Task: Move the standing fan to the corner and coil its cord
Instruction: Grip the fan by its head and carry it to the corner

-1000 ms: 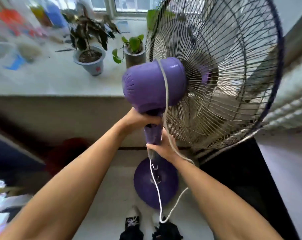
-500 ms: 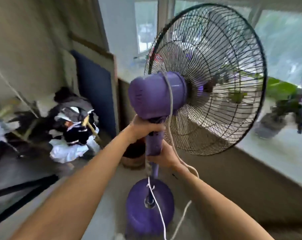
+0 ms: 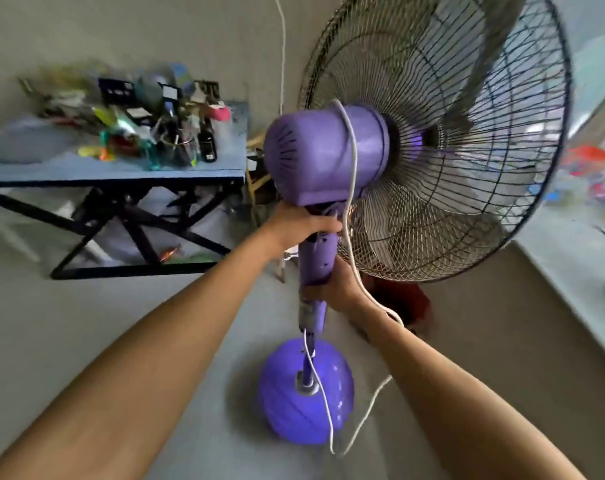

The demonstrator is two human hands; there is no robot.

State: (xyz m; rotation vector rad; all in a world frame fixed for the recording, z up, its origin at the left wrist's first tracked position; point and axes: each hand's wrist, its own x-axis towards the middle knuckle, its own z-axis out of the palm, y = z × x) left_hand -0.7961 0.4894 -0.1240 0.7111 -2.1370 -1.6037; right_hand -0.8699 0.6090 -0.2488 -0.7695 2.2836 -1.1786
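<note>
I see plain beige wall (image 3: 86, 26), grey concrete floor (image 3: 86, 323). Blue-topped table (image 3: 204, 174) on black cross-braced frame, cluttered with blurred bottles (image 3: 207, 140). Pale window ledge (image 3: 571, 258) at right, daylight there. Red object (image 3: 401, 299) on floor.

Grey floor (image 3: 138, 341) carries black-framed table (image 3: 176, 173); blurred clutter (image 3: 134, 123) on blue tabletop.
</note>
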